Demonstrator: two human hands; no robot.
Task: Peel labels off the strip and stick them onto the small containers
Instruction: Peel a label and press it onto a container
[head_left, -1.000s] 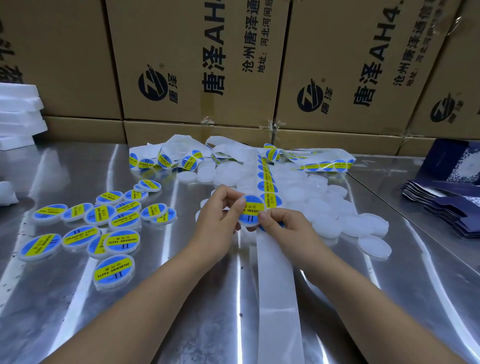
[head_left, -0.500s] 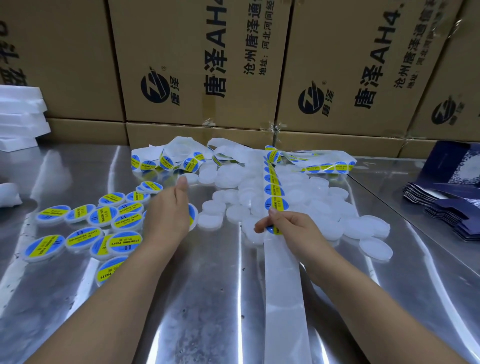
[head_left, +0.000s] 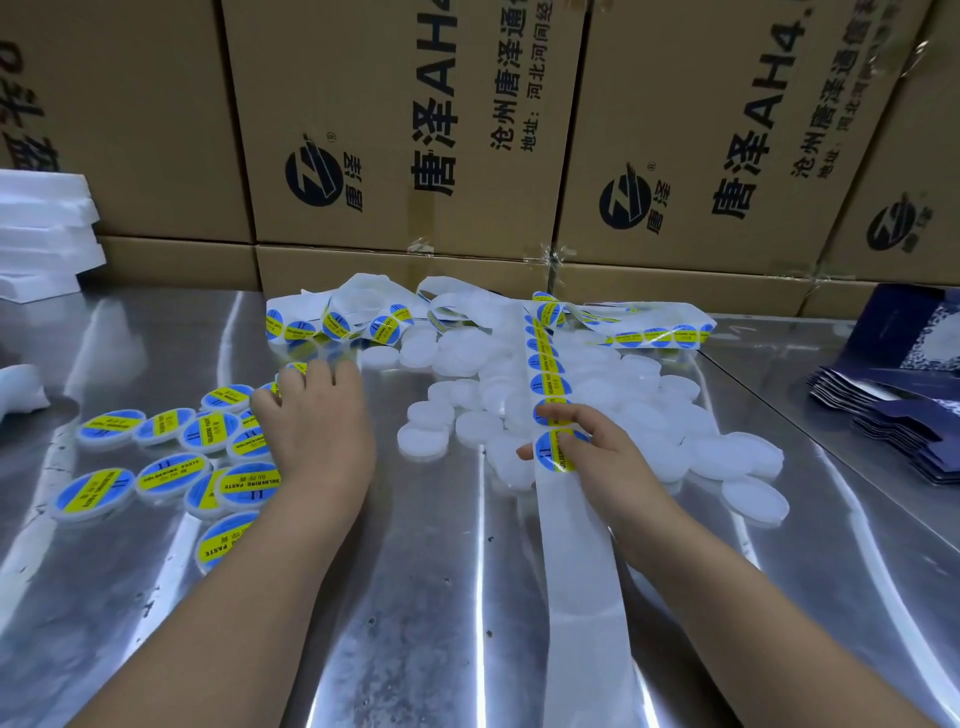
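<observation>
Left hand (head_left: 317, 436) lay palm down, fingers relaxed, on labelled containers (head_left: 171, 473); right hand (head_left: 608, 462) pinched the label strip (head_left: 576, 571) beside unlabelled containers (head_left: 727, 457).

Bright overhead light; white glare streaks the steel table (head_left: 415, 649); wide-angle bending at edges (cartons (head_left: 675, 130) lean); slightly soft
</observation>
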